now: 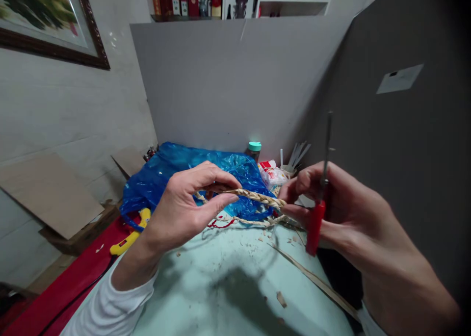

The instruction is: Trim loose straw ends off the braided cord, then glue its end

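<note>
A braided straw cord [255, 195] is stretched between my two hands above the pale green table. My left hand [195, 203] pinches it between thumb and fingers at its left part. At its right end, my right hand [331, 208] grips the braid with thumb and fingertips. Scissors with red handles [315, 228] also hang in my right hand, their metal blades pointing up. More of the braided cord loops down behind the hands, near a thin red string [222, 223] on the table.
Behind the hands lies a blue plastic bag [176, 162], with a green-lidded jar [254, 148] beyond. A yellow glue gun [127, 242] rests at left. A long straw strip [316, 279] and scraps lie on the table [191, 287].
</note>
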{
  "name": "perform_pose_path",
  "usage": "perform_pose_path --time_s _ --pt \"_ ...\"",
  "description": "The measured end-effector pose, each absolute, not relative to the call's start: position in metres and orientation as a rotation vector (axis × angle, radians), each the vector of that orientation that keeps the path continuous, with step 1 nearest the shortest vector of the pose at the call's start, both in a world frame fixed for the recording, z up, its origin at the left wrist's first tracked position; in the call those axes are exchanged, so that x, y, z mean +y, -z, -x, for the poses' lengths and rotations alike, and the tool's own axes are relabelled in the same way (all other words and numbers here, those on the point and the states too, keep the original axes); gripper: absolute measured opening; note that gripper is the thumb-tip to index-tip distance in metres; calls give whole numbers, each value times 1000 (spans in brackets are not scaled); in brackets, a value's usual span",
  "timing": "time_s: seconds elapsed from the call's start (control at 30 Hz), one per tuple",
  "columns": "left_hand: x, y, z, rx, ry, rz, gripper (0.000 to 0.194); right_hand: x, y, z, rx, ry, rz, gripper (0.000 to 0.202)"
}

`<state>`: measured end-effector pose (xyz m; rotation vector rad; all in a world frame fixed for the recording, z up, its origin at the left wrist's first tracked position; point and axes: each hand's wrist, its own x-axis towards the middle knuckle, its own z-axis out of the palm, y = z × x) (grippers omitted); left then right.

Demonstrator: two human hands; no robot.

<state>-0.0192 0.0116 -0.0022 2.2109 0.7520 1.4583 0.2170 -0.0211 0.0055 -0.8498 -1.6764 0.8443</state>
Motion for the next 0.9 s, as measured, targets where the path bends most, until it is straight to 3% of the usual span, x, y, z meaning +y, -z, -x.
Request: perform_pose_path --time_s 0.33,0.6,0.73,0.9 --pt "7 -3 26 844 -1324 -2301 4 -26 -11 -225 -1608 -749 812 26" --pt "6 -2 29 904 -1336 -2175 28 -24 -13 -234 -1623 -701 867 23" --pt "4 -5 29 923 -1251 -2181 10 -23 -12 -238 -1621 -684 942 26" --pt "3 -6 30 883 -1266 -2045 11 -16 -9 -235 -1695 -794 1044 25"
